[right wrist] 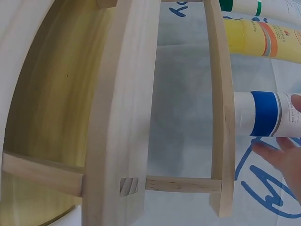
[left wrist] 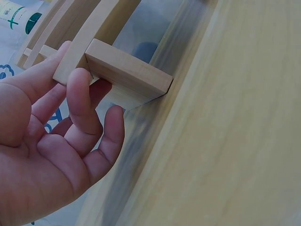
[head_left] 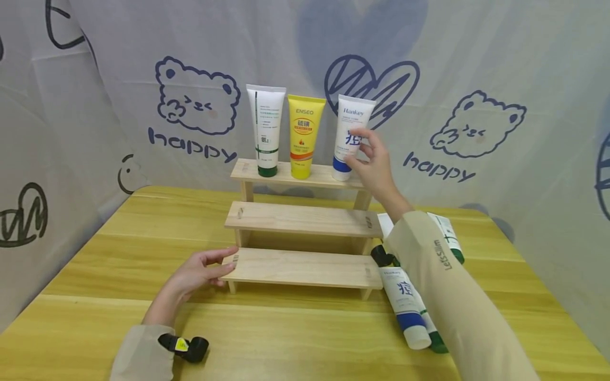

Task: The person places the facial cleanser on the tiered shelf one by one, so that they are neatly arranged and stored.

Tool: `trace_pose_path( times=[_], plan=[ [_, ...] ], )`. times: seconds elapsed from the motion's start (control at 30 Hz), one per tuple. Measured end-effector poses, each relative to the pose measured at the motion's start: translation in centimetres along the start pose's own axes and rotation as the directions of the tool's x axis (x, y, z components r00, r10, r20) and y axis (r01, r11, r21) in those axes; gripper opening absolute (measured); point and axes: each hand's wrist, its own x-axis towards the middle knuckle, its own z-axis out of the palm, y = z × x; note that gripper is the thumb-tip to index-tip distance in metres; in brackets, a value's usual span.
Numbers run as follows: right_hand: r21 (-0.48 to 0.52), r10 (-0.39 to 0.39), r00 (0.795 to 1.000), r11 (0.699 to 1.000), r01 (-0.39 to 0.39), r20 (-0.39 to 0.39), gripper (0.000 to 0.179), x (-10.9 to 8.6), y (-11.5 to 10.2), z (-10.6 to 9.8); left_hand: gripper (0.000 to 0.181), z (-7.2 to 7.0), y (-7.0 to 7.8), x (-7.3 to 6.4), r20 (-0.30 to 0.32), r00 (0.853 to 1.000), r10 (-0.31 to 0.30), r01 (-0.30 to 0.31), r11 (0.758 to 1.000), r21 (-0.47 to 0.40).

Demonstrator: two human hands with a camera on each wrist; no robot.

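My right hand (head_left: 374, 164) pinches a white squeeze tube (head_left: 353, 114) with a blue band, upright at the right of the wooden stand's top step. In the right wrist view, fingers (right wrist: 268, 153) show beside that tube (right wrist: 265, 113). A yellow tube (head_left: 305, 132) and a white tube with a green cap (head_left: 268, 121) stand to its left on the same step. Low on the left, my left hand (head_left: 197, 272) grips the end of the three-step wooden stand (head_left: 305, 266) at its bottom step; the left wrist view has the fingertips (left wrist: 79, 77) at the board's corner.
Right of the stand, partly under my right sleeve, lie a white and blue tube (head_left: 400, 296) and a green-capped tube (head_left: 437, 341). Another green-capped tube (head_left: 448, 238) lies farther back on the wooden table (head_left: 286, 338). Behind hangs a printed cloth (head_left: 286, 42).
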Motion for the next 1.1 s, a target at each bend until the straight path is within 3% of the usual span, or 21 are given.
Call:
trace_pose_path(
  times=[0.17,0.5,0.9,0.93,1.1],
  plan=[
    [-0.008,0.004,1.000,1.000,-0.004,0.010,0.046,-0.5,0.4,-0.2,0.056,0.0,0.0,-0.1,-0.012,1.000,0.000,0.000,1.000,0.002],
    [0.014,-0.003,1.000,1.000,0.002,0.014,0.056,-1.5,3.7,-1.4,0.056,0.0,0.1,-0.1,-0.019,1.000,-0.004,0.004,1.000,0.010],
    [-0.074,0.015,1.000,0.997,-0.016,-0.024,0.049,-4.2,3.1,-3.4,0.056,0.0,0.1,-0.1,-0.016,1.000,-0.014,0.014,1.000,0.000],
    [-0.077,0.016,0.999,0.997,-0.018,-0.028,0.049,-4.3,3.6,-3.7,0.056,0.0,0.1,-0.1,-0.015,1.000,-0.013,0.013,1.000,0.001],
    [0.006,-0.014,0.999,1.000,0.015,-0.051,0.050,-3.4,13.1,-6.4,0.057,0.0,0.0,0.1,-0.015,1.000,-0.016,0.016,1.000,0.000]
  ],
)
